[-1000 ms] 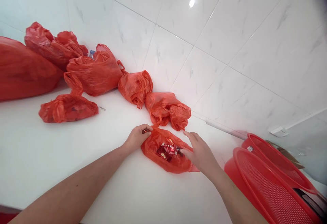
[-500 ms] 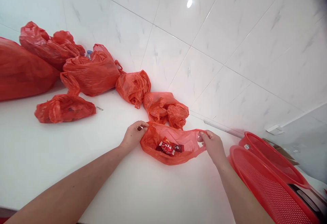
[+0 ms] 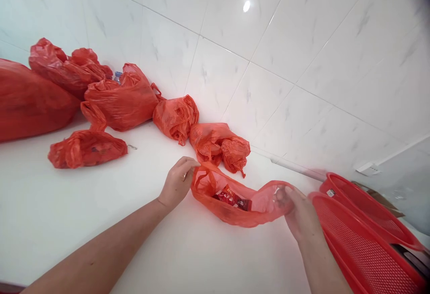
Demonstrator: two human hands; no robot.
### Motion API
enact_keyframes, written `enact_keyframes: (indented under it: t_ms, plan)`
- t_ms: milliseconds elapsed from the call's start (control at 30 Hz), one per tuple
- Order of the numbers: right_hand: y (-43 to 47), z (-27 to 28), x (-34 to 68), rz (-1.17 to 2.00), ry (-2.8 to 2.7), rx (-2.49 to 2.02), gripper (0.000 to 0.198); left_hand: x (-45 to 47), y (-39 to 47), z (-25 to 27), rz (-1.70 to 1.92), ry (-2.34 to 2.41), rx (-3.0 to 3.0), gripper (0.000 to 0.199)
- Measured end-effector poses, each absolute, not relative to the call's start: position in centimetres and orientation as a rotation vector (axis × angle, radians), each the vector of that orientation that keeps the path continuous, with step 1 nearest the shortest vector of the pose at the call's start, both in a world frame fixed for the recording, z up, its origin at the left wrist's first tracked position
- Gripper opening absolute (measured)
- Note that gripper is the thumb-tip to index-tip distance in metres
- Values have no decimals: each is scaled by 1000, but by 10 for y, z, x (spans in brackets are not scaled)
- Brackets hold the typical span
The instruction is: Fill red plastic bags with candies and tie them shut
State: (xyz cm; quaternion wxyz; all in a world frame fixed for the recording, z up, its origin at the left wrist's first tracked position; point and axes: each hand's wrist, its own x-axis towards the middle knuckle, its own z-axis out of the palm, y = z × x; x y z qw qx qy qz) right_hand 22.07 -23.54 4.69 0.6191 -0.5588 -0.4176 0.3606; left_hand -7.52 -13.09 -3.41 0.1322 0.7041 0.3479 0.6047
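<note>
A red plastic bag (image 3: 231,215) lies on the white table with its mouth spread wide. My left hand (image 3: 179,181) pinches the bag's left rim between thumb and fingers. At the right end, my right hand (image 3: 300,211) grips the other side of the rim, its fingertips partly behind the thin plastic. Inside the bag are a few small wrapped packets (image 3: 233,197), red and dark brown, partly overlapping. Just behind it, touching or nearly so, sits a crumpled red bag (image 3: 218,144).
More filled red bags, among them a knotted bag (image 3: 176,117) and a larger bag (image 3: 122,101), line the tiled wall (image 3: 228,25). A small tied bag (image 3: 89,149) lies on the white table (image 3: 151,249) at left. Red mesh baskets (image 3: 369,249) stand at right.
My right hand has moved right and toward me, drawing the bag's right rim outward. The bag has shifted slightly right, and its packets with it. The view has tilted a little.
</note>
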Motion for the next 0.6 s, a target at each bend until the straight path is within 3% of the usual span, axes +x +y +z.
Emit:
enact_keyframes:
  t_ms: [133,300,433,600]
  plan:
    - [-241,33,215,636,-1021,-1438,37,-74,-137,-32,1734,950,2491,24]
    - [-246,22,202,352,-1042,-1568,51,-64,-143,-35,1171,1127,2613,21]
    - [-238,11,198,377,-1050,-1481,58,-65,-137,-43,848,1355,2453,29]
    - [-212,-7,189,539,-969,-1295,77,-70,-136,-41,744,1296,2256,4]
